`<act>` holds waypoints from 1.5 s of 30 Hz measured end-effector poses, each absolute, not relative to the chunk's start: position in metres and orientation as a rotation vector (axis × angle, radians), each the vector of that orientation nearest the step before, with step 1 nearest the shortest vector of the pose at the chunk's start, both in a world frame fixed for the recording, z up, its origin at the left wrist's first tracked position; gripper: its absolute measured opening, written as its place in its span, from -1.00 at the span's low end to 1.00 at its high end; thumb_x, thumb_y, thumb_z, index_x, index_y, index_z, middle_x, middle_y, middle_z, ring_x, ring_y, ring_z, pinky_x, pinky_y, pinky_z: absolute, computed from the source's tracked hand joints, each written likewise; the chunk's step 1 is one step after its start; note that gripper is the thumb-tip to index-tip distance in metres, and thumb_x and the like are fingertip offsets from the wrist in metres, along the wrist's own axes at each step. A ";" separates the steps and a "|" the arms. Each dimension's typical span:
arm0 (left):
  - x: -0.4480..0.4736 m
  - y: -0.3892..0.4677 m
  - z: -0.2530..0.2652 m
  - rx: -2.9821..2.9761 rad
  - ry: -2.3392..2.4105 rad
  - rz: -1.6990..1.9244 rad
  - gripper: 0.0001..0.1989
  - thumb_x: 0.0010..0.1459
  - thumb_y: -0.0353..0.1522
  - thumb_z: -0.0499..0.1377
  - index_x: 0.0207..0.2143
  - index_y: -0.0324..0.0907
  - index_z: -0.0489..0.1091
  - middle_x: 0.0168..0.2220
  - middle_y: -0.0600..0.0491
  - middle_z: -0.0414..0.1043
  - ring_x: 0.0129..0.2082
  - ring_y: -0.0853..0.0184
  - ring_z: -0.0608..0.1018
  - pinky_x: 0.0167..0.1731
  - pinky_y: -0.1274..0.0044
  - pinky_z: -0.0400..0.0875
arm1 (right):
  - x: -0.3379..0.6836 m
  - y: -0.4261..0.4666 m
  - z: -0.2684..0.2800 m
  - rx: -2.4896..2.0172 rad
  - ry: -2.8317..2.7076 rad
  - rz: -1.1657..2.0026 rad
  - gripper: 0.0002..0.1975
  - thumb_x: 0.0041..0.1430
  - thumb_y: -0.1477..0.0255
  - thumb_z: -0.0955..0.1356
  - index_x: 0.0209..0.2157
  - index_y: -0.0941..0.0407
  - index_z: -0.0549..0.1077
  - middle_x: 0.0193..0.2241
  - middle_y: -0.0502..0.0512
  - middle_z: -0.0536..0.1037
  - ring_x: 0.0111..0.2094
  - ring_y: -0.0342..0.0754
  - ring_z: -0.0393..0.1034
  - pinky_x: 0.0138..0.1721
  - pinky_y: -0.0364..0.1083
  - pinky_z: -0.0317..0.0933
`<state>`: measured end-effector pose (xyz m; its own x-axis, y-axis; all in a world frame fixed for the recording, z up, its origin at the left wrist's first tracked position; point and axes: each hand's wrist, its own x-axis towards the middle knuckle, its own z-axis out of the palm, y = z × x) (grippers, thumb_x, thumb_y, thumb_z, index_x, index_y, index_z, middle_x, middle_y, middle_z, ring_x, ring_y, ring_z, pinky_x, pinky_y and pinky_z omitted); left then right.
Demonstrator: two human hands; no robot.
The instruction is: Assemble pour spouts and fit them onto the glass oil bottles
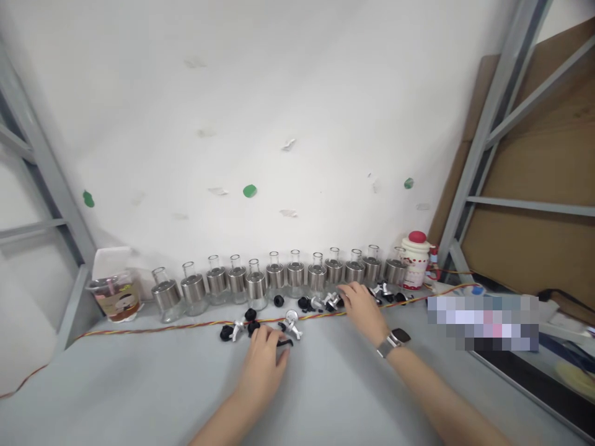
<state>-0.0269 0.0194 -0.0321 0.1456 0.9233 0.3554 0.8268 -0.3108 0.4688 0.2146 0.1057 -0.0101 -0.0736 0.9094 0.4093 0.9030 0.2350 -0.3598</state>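
My left hand is on the grey tabletop, fingers curled and thumb below, with a slim black plastic piece showing between thumb and fingers. Close by lie a black cap, a silver-white spout piece and a round clear-and-silver piece. My right hand, with a watch on its wrist, reaches in among small black and silver parts; its fingers are bent and whatever is at the fingertips is hidden. Behind both hands stands a row of several glass bottles with metal sleeves and open necks.
A twisted red-and-yellow wire crosses the tabletop in front of the bottles. A drink cup stands at the left, a white-and-red jar at the right. Grey metal frame posts flank the white wall.
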 end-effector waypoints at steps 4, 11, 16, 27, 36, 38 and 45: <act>-0.032 0.025 -0.028 2.298 1.941 0.786 -0.79 0.08 -0.47 -0.04 -0.24 -0.19 0.31 -0.25 -0.02 0.27 -0.19 0.24 0.35 -0.17 0.44 0.22 | 0.202 0.124 -0.004 -1.686 -2.175 -0.055 -0.79 0.11 0.46 0.22 -0.24 0.10 0.44 -0.22 0.15 0.43 -0.13 0.01 0.22 -0.13 -0.08 0.04; -0.055 0.036 -0.017 2.154 2.384 0.684 -0.73 0.10 -0.52 -0.10 -0.17 -0.28 0.29 -0.24 -0.12 0.23 -0.21 0.19 0.32 -0.25 0.42 0.22 | 0.193 0.155 -0.007 -1.894 -2.329 -0.085 -0.78 0.14 0.37 0.26 -0.19 0.16 0.37 -0.18 0.13 0.41 -0.15 -0.01 0.29 -0.15 0.04 0.18; -0.060 0.036 -0.018 2.110 2.412 0.646 -0.78 0.11 -0.42 -0.03 -0.20 -0.26 0.31 -0.25 -0.10 0.24 -0.21 0.19 0.32 -0.27 0.45 0.22 | 0.197 0.165 -0.007 -1.891 -2.401 0.012 -0.73 0.16 0.37 0.25 -0.10 0.15 0.30 -0.11 0.12 0.36 -0.18 -0.04 0.32 -0.19 0.04 0.25; -0.063 0.044 -0.027 2.006 2.201 0.896 -0.80 0.11 -0.43 -0.04 -0.25 -0.20 0.33 -0.25 -0.07 0.26 -0.15 0.18 0.31 -0.17 0.39 0.17 | 0.203 0.163 -0.011 -1.597 -2.023 0.345 -0.84 0.13 0.44 0.27 -0.28 0.23 0.40 -0.19 0.18 0.40 -0.10 0.01 0.25 -0.08 0.04 0.12; -0.047 0.039 -0.019 1.586 1.682 1.393 -0.73 0.14 -0.18 -0.08 -0.27 -0.18 0.19 -0.28 -0.06 0.36 -0.27 0.21 0.46 -0.31 0.35 0.35 | 0.190 0.109 -0.006 -1.138 -1.325 0.993 -0.65 0.08 0.28 0.21 -0.14 0.18 0.30 -0.27 0.18 0.45 -0.36 -0.04 0.36 -0.39 -0.07 0.23; -0.040 0.039 -0.021 1.489 1.535 1.406 -0.68 0.12 -0.14 -0.06 -0.24 -0.21 0.18 -0.31 -0.06 0.40 -0.36 0.24 0.51 -0.45 0.41 0.41 | 0.185 0.096 -0.013 -1.047 -1.217 1.162 -0.70 0.01 0.35 0.27 -0.21 0.18 0.35 -0.34 0.16 0.48 -0.42 -0.06 0.37 -0.42 -0.08 0.24; -0.028 0.030 -0.018 1.017 0.966 1.293 -0.59 -0.21 -0.26 0.32 -0.30 -0.31 0.39 -0.32 -0.10 0.48 -0.28 0.21 0.52 -0.21 0.44 0.37 | 0.168 0.076 -0.026 -0.809 -0.948 1.505 -0.94 -0.08 0.48 0.36 -0.45 0.14 0.44 -0.50 0.06 0.50 -0.45 -0.11 0.39 -0.36 -0.11 0.30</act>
<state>-0.0276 0.0299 -0.0183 0.0473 0.9989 0.0025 -0.2806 0.0109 0.9598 0.1675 0.0759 -0.0263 -0.1384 0.9903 0.0121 -0.4387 -0.0504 -0.8972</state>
